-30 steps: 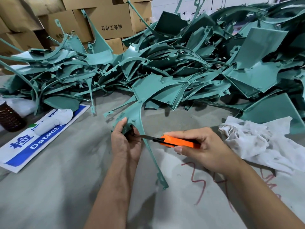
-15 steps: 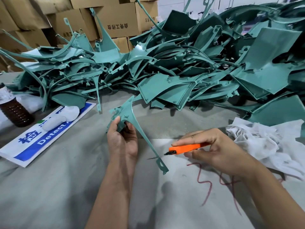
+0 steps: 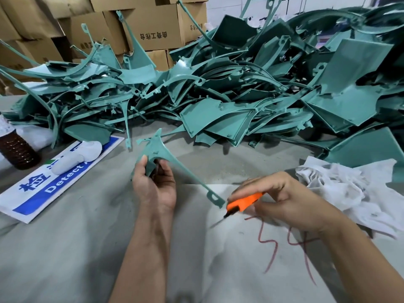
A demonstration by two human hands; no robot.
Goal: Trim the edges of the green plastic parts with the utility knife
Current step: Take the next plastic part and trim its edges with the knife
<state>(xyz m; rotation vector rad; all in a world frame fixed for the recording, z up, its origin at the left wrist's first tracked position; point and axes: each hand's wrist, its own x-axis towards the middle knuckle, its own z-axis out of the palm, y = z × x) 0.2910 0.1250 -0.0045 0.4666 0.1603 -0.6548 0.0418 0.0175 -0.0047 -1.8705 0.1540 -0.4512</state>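
Note:
My left hand (image 3: 154, 184) grips the wide end of a green plastic part (image 3: 160, 150), a fan-shaped piece with a long thin arm that slants down to the right and ends in a small loop. My right hand (image 3: 282, 200) holds an orange utility knife (image 3: 242, 201) just right of that loop, its dark blade pointing down and left toward the grey table (image 3: 76, 248). Blade and part are close but apart. A big heap of green plastic parts (image 3: 218, 101) fills the far side of the table.
A crumpled white cloth (image 3: 341, 191) lies at the right. At the left are a blue and white "Detect" sign (image 3: 54, 182) with a white object (image 3: 80, 157) on it, and a brown bottle (image 3: 16, 149). Cardboard boxes (image 3: 153, 29) are stacked behind the heap.
The knife left the part's wide end near my left hand and dropped down and right to the loop end. My left hand lifted and turned the part.

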